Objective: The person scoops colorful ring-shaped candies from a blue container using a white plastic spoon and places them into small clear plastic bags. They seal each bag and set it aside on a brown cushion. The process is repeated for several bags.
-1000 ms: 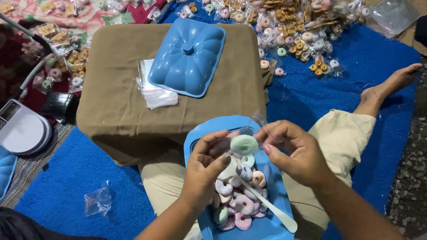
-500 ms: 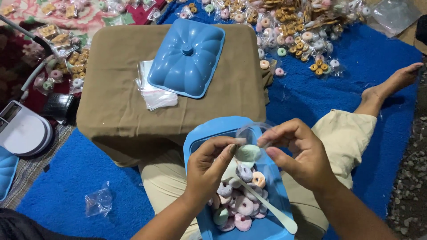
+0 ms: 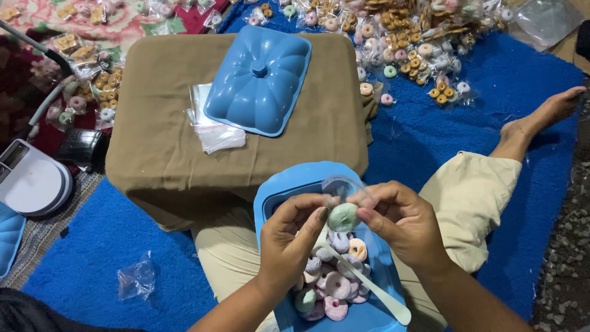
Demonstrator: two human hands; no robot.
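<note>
Over blue tub (image 3: 270, 203), green ring (image 3: 342, 216) between both grips.

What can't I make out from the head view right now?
- Clear bag at the green ring cookie: its opening is hidden by the left hand and right hand.
- Blue container: near end cut off by the bottom edge.
- White spoon: bowl hidden under the hands.
- Scale: cropped by the left edge.

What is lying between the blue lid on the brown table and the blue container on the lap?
In the head view, only bare brown cloth of the table lies between the blue lid and the blue container.
</note>
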